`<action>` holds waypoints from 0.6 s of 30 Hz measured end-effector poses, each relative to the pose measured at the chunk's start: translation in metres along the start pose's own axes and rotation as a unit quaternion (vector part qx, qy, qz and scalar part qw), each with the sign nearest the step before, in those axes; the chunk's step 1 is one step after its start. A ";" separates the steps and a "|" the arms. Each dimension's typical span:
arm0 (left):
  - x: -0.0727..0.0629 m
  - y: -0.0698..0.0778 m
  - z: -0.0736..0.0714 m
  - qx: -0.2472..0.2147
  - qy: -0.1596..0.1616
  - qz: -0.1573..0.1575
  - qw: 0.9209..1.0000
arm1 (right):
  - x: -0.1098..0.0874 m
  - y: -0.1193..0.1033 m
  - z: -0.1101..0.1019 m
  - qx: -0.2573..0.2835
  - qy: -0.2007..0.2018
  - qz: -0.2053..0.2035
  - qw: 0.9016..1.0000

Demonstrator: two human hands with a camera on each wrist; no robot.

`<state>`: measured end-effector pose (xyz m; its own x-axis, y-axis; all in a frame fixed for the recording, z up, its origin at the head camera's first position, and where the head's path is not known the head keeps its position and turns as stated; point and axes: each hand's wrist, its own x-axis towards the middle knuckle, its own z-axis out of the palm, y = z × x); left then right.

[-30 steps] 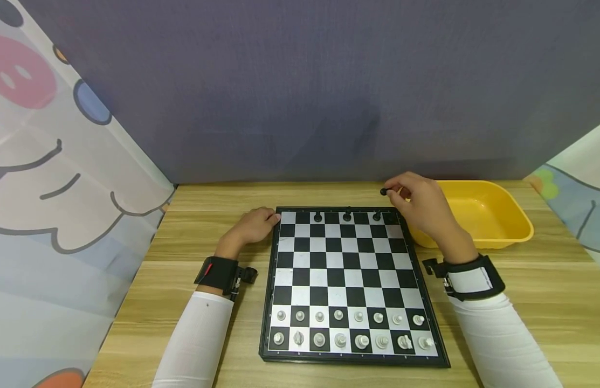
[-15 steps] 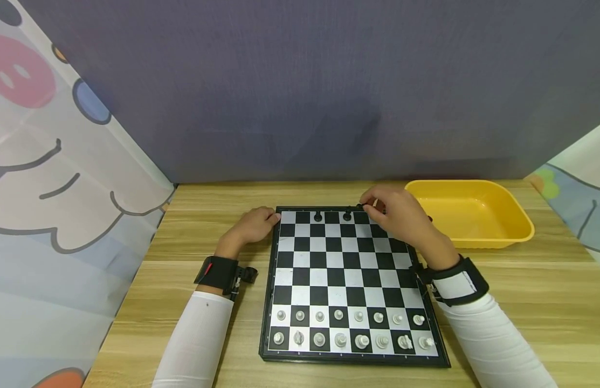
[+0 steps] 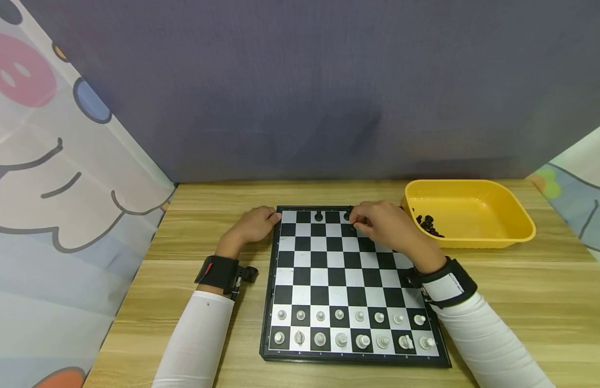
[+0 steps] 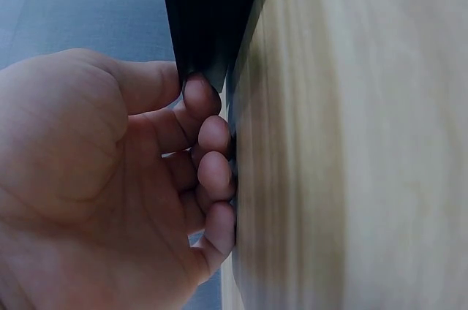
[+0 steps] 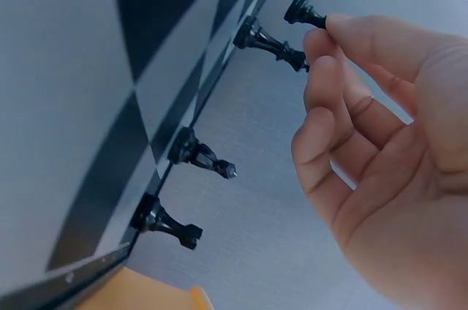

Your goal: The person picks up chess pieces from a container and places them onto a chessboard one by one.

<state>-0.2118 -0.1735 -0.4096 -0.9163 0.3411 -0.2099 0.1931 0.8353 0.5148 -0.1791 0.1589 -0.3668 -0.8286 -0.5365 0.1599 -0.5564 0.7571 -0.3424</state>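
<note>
right hand (image 3: 387, 227): thumb and index finger clamped on a black chess piece (image 5: 311, 12), base turned toward the chessboard (image 3: 335, 260). tall black piece (image 5: 270, 41) stands just beside these fingertips; black rook (image 5: 168, 222) farther off. left hand (image 3: 251, 225): thumb and index finger pinch the chessboard's edge. yellow tray (image 3: 479, 213) right of the right fingers, loose black pieces (image 3: 429, 223) inside.

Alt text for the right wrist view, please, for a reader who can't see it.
The right hand pinches a black chess piece. Four other black pieces stand along one side of a chessboard seen at a slant; part of a yellow tray shows at the bottom.
</note>
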 end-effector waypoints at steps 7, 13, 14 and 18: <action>0.000 0.000 0.000 0.001 0.002 0.000 1.000 | 0.001 -0.001 0.003 0.000 -0.015 0.014 1.000; -0.001 0.000 -0.001 -0.003 0.001 -0.002 1.000 | 0.001 -0.001 0.004 0.003 -0.024 0.021 0.999; -0.001 0.000 -0.001 -0.004 0.000 -0.002 1.000 | 0.001 -0.002 0.004 0.003 -0.026 0.023 0.999; -0.002 0.000 -0.001 -0.004 -0.004 -0.003 1.000 | 0.002 -0.003 0.004 0.007 -0.033 0.029 0.999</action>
<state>-0.2108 -0.1744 -0.4080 -0.9147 0.3394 -0.2196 0.1843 0.8335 0.5209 -0.1793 0.1544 -0.3692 -0.8536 -0.5151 0.0773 -0.5055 0.7834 -0.3617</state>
